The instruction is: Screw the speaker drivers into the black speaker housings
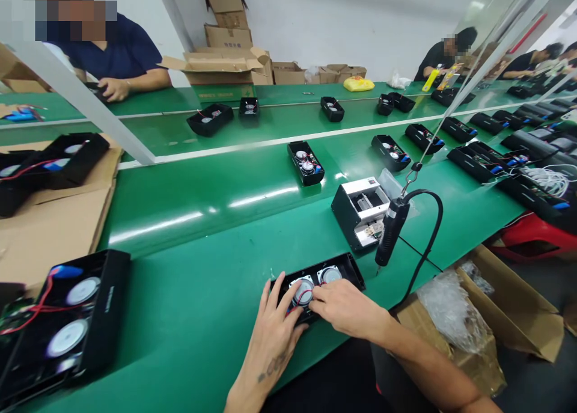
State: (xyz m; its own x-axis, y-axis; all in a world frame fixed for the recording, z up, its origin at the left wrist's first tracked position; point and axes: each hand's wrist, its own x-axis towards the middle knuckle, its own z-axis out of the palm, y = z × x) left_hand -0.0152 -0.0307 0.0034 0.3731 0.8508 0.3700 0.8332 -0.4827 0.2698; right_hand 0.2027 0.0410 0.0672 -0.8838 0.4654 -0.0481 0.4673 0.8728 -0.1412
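Note:
A black speaker housing (356,270) lies open side up on the green bench near its front edge, with two round silver speakers (330,274) and red wires inside. My left hand (274,323) rests over the left end of the housing, its fingers spread across the rim and beside the left speaker. From the right, my right hand (345,308) reaches over the front rim, its fingers pinched at the red wires between the speakers. What the fingertips grip is too small to make out.
A black electric screwdriver (392,231) hangs right of the housing, before a white-and-black box device (360,214). More housings (110,323) stand at left and along the green line (207,178). Cardboard boxes (514,305) are at lower right. A person (121,52) sits across.

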